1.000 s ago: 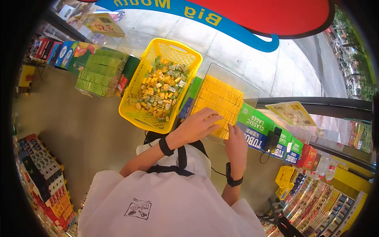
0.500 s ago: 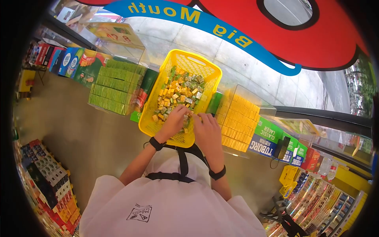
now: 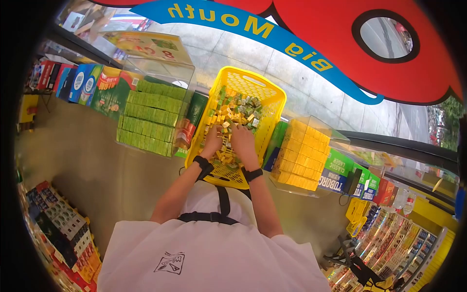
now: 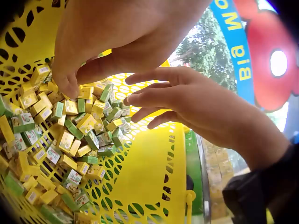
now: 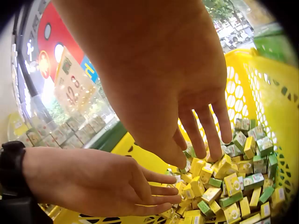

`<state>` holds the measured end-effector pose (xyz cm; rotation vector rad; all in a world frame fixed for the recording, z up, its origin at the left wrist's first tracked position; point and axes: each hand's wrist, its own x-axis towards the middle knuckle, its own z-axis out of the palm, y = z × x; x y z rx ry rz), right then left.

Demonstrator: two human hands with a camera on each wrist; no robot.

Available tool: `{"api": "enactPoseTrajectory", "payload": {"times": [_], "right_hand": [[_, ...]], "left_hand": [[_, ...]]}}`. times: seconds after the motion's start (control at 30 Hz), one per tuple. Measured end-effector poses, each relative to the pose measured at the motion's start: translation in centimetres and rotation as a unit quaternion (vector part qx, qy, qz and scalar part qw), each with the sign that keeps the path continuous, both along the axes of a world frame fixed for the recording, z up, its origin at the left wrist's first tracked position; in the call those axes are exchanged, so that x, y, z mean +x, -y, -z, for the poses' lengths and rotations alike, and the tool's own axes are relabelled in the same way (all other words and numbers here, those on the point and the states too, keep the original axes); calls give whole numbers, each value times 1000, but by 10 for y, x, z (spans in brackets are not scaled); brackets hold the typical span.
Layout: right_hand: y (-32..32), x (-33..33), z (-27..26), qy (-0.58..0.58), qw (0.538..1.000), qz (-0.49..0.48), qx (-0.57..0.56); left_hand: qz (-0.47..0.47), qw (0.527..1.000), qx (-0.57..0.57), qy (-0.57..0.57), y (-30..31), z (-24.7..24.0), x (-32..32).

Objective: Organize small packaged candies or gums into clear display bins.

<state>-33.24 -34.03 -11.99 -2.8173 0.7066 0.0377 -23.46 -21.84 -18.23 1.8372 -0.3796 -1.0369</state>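
Small yellow, green and white boxes [image 3: 238, 115] lie jumbled in a yellow perforated basket [image 3: 272, 104]. My left hand [image 3: 212, 142] is over the boxes, its fingers stretched out and apart in the right wrist view, with fingertips close to yellow boxes [image 5: 233, 184]. Beside it, my right hand [image 3: 242, 143] hangs over the same heap with its fingers extended and spread, as the left wrist view also shows. Neither hand visibly grips a box; whether fingertips touch the heap I cannot tell.
A clear case of yellow boxes [image 3: 301, 155] stands right of the basket, another of green boxes [image 3: 152, 117] left of it. Beer cartons [image 3: 335, 170] continue to the right. A glass window runs behind, and stocked shelves [image 3: 63, 228] stand at lower left.
Both hands have moved left from the clear case of yellow boxes to the inside of the basket. The head view has shifted, so basket and cases sit further right in it.
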Motion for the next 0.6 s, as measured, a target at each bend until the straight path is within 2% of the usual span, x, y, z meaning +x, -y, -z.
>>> {"api": "enactPoseTrajectory", "payload": {"times": [0.03, 0.1, 0.2, 0.27, 0.33, 0.43, 0.5, 0.53, 0.57, 0.6], "right_hand": [[1, 3, 8, -11, 999, 22, 33], [3, 14, 24, -16, 996, 44, 75], [4, 25, 55, -18, 987, 65, 144], [1, 28, 66, -15, 983, 64, 170], [1, 37, 68, -34, 960, 104, 258], [-4, 38, 120, 31, 969, 89, 227], [-6, 46, 111, 14, 963, 107, 247], [-6, 50, 107, -26, 951, 126, 281], [-6, 54, 106, -66, 936, 145, 315], [-6, 56, 109, -65, 936, 145, 315]], "left_hand": [[0, 1000, 0, -2, 3, 7, 1], [-9, 994, 109, -30, 12, 22, 8], [21, 991, 132, -24, 15, 38, 16], [14, 993, 113, -15, 13, 43, 16], [7, 996, 91, -3, 14, 44, 20], [8, 997, 66, -32, 20, 22, 27], [3, 991, 81, -108, 22, 21, 30], [3, 991, 81, -108, 21, 31, 32], [10, 986, 70, -150, 19, 60, 32], [16, 980, 60, -191, 20, 66, 35]]}}
